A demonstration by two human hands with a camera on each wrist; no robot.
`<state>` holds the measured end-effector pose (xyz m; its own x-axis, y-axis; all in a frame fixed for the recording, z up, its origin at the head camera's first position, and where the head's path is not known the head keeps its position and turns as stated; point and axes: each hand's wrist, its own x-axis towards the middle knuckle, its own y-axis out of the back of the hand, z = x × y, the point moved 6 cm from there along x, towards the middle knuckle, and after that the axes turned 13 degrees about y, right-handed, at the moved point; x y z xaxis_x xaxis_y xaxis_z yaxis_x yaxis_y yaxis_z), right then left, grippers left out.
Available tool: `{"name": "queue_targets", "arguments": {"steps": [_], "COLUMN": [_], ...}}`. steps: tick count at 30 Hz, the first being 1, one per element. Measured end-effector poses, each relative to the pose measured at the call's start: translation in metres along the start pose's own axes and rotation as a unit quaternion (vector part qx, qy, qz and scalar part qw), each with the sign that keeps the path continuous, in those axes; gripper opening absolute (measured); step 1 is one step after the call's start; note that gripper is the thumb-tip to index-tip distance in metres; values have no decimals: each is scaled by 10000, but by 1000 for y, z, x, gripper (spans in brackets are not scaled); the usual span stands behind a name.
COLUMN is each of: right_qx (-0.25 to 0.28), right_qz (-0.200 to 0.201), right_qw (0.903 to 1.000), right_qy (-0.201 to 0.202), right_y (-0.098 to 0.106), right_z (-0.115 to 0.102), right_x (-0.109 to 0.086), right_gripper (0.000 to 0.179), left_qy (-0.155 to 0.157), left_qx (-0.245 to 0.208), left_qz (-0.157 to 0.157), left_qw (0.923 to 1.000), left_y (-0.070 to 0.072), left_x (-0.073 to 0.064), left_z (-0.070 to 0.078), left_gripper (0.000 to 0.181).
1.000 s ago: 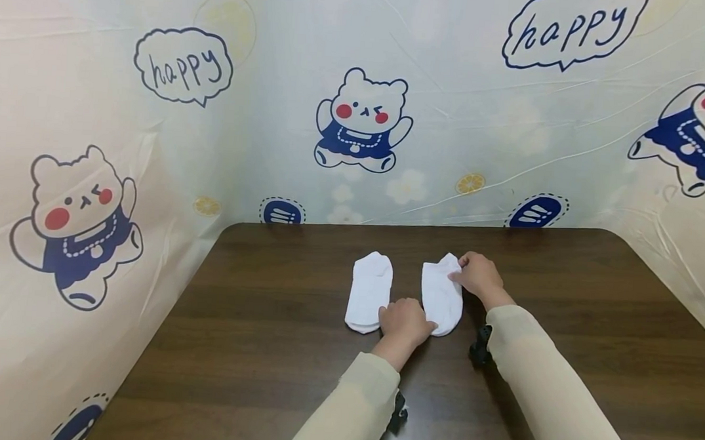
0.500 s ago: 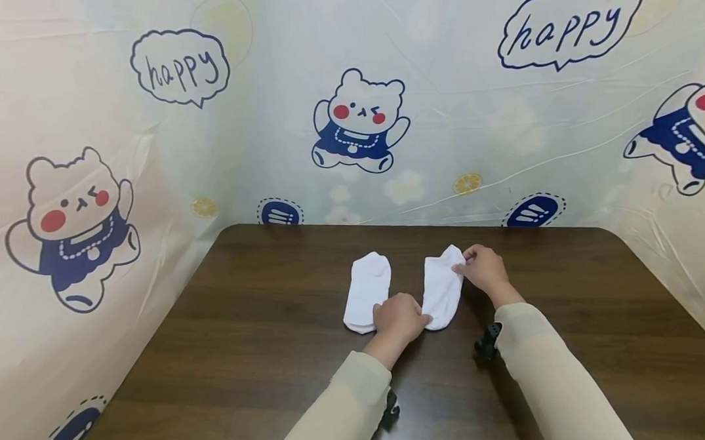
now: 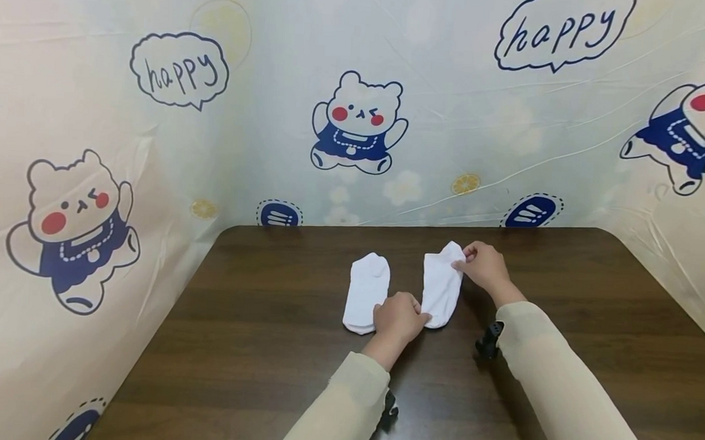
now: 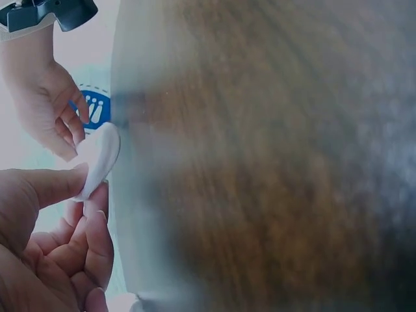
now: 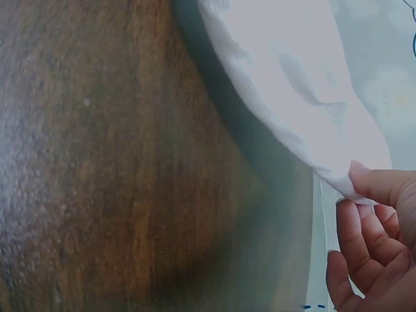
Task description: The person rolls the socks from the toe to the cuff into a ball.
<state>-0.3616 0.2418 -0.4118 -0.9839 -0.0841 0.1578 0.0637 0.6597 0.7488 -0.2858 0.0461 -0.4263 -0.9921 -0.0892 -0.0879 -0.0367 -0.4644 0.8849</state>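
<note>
The patterned backdrop (image 3: 443, 27) rises behind and to the sides of the dark wooden table (image 3: 233, 385). Two pale sleeves reach in from the near side: left sleeve (image 3: 335, 406), right sleeve (image 3: 564, 380).

The right sock (image 3: 440, 286), white, is right of centre towards the far half of the table, its near end angled slightly left. Both hands hold it. The left hand (image 3: 398, 319) pinches its near end between thumb and fingers; the right hand (image 3: 486, 268) pinches its far right edge in the same way, the remaining fingers curled in. Whether the sock is wholly off the tabletop cannot be told.

The left sock (image 3: 366, 289), also white, lies flat just left of it, its near edge layered; one sock or two cannot be determined. The left hand overlaps its near right corner in the head view; contact is uncertain.

Risks, as judged: both pinches take only thin margins of cloth, so an uneven pull may slip an edge or twist the fabric. A leftward movement of the left knuckles may drag the left sock askew.

Containers: none observed in any view.
</note>
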Motion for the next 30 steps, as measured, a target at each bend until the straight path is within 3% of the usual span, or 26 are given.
{"name": "queue_targets", "arguments": {"steps": [9,30], "right_qx": [81,163], "right_qz": [94,314], "right_qw": [9998,9987], "right_qy": [153,355], "right_y": [2,3], "right_z": [-7,-31], "right_x": [3,8], "right_gripper": [33,34], "left_qy": [-129,-94], "left_qx": [-269,-615], "left_qz": [189,242], "left_qw": [9994,9978], "left_y": [12,32], "left_x": [-1,-5], "left_z": [-3,-16], "left_gripper": [26,26]}}
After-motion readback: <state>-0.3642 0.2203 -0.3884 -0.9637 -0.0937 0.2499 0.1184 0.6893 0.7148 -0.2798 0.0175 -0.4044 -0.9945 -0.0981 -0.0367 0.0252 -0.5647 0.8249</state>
